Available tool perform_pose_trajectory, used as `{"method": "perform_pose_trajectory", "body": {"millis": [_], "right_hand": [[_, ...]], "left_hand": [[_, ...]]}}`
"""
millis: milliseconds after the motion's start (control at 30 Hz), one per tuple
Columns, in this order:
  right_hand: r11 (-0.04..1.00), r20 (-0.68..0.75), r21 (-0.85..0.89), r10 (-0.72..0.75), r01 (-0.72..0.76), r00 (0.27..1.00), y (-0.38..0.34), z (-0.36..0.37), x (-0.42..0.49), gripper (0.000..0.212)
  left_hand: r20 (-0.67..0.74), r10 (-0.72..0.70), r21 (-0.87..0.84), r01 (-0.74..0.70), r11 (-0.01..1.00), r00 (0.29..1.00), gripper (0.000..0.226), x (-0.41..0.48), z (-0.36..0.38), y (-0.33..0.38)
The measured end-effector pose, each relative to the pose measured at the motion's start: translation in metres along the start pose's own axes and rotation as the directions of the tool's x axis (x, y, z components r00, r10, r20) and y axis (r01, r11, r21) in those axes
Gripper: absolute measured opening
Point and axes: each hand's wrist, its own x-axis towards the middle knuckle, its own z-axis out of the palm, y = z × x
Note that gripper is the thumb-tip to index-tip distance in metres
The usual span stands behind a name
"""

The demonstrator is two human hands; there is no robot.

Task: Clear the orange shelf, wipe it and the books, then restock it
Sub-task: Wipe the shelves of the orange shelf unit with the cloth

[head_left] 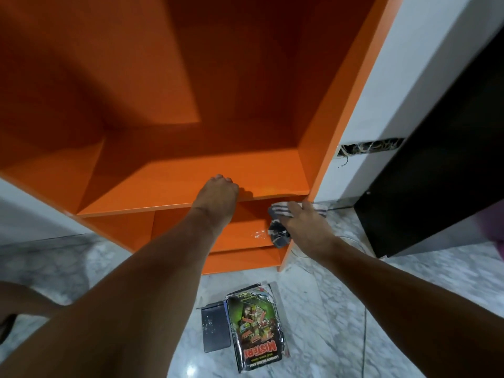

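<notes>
The orange shelf [169, 184] stands in front of me with bare boards. My left hand [218, 192] rests on the front edge of the middle board, fingers curled over it. My right hand [302, 222] presses a grey striped cloth [278, 233] into the lower compartment at its right end, by the right side panel. A small shiny wet patch [257, 233] lies on the lower board just left of the cloth. On the floor below, a stack of books [255, 326] lies flat, topped by a plastic-wrapped one with a green cover.
A dark notebook [215, 330] lies beside the stack on the marble floor [327, 309]. A black cabinet [436, 181] stands to the right of the shelf, against a white wall with an open cable slot [368, 149]. A thin cable [364, 336] runs down the floor.
</notes>
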Motion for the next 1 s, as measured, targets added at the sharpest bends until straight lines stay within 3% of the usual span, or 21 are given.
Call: {"method": "perform_pose_trajectory", "body": {"millis": [200,367,433,533,633,700,833,933,1000], "right_hand": [[0.917,-0.081,0.396,0.09,-0.051,0.993,-0.015,-0.007,-0.009,0.048],[0.75,-0.075,0.633,0.306,-0.192,0.949,-0.026,-0.039,-0.004,0.038],[0.729,-0.079,0.654,0.331,-0.202,0.94,-0.032,-0.048,-0.008,0.035],[0.754,-0.114,0.636,0.3,-0.163,0.947,-0.043,-0.056,-0.019,0.031],[0.785,-0.121,0.606,0.248,-0.127,0.961,-0.054,-0.056,-0.028,0.026],[0.774,-0.104,0.618,0.253,-0.137,0.962,-0.061,-0.053,-0.03,0.025],[0.708,0.007,0.669,0.299,-0.227,0.954,-0.082,-0.039,-0.026,0.026],[0.708,0.123,0.646,0.27,-0.284,0.955,-0.094,-0.019,-0.018,0.013],[0.712,0.167,0.637,0.247,-0.295,0.955,-0.098,-0.002,-0.011,0.025]], "left_hand": [[-0.014,0.005,-0.049,-0.006,0.999,1.0,0.035,0.003,0.009,-0.008],[0.158,0.092,-0.263,-0.048,0.964,0.983,0.106,-0.014,0.026,-0.014],[0.09,0.122,-0.249,-0.096,0.964,0.988,0.113,-0.035,0.037,-0.009],[-0.07,0.142,-0.221,-0.154,0.963,0.987,0.094,-0.06,0.052,-0.002],[-0.234,0.156,-0.378,-0.238,0.895,0.96,0.044,-0.068,0.059,-0.004],[-0.253,0.168,-0.46,-0.271,0.846,0.953,0.02,-0.071,0.06,-0.008],[-0.3,0.14,-0.531,-0.287,0.798,0.944,0.009,-0.072,0.078,-0.013],[-0.224,0.18,-0.501,-0.272,0.822,0.958,0.009,-0.064,0.113,-0.008],[-0.169,0.222,-0.448,-0.276,0.851,0.96,0.008,-0.058,0.138,-0.002]]}}
